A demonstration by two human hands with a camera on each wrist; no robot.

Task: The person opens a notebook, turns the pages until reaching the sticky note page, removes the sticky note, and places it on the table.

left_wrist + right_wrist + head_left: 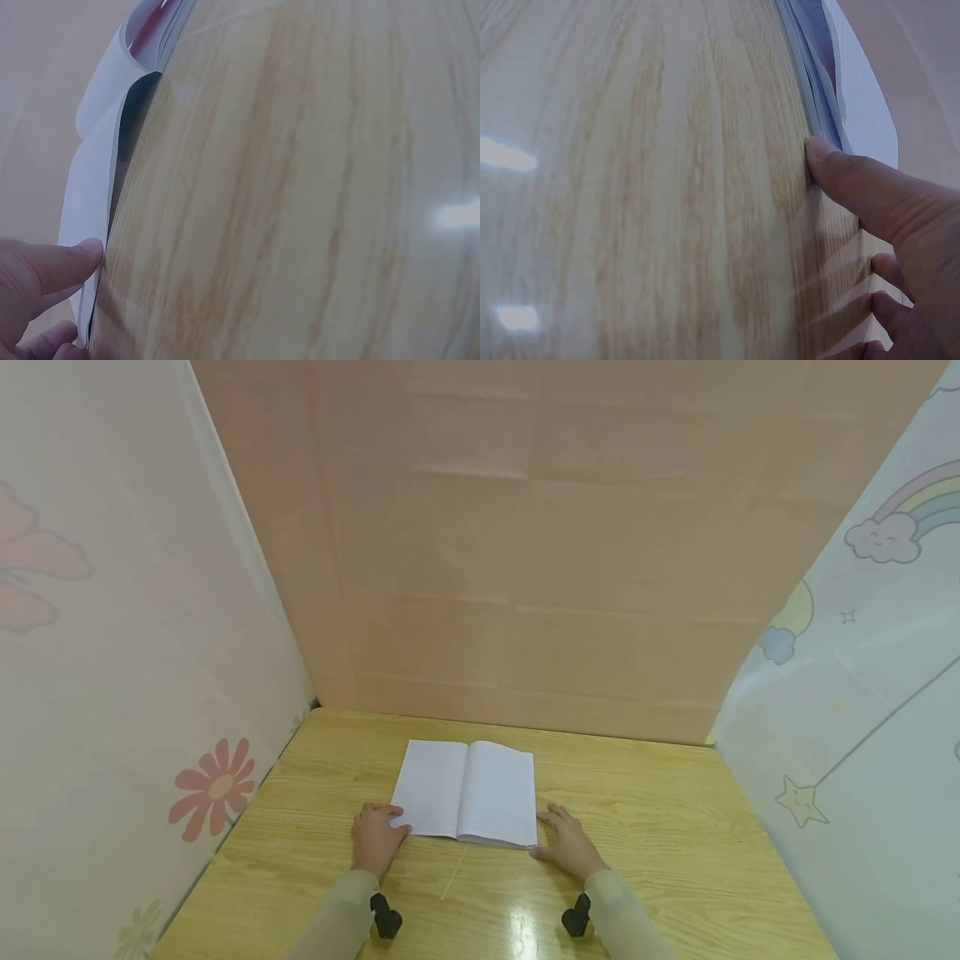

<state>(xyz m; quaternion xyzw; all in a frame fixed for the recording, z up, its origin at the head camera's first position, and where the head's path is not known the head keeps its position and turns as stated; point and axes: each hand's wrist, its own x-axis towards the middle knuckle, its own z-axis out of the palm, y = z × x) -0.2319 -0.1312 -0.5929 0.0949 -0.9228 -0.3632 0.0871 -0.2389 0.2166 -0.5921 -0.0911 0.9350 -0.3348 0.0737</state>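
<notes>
The book (431, 789) already lies open on the table (645, 793), seemingly near its front with most pages (498, 793) unturned on the right, the left hand (377, 838) resting relaxed on its near left corner, the right hand (572, 846), loosely spread, touching the near right one.

Notebook (427, 785): smooth, matt paper pages. Bench (637, 810): wood-grained, glossy, throwing back light. Backdrop (525, 543): matt, creased sheet, cloth or paper unclear. Side hangings (112, 652): smooth, printed. Sleeves (333, 917): matt cloth. Wrist mounts (387, 918): plastic-looking.
</notes>
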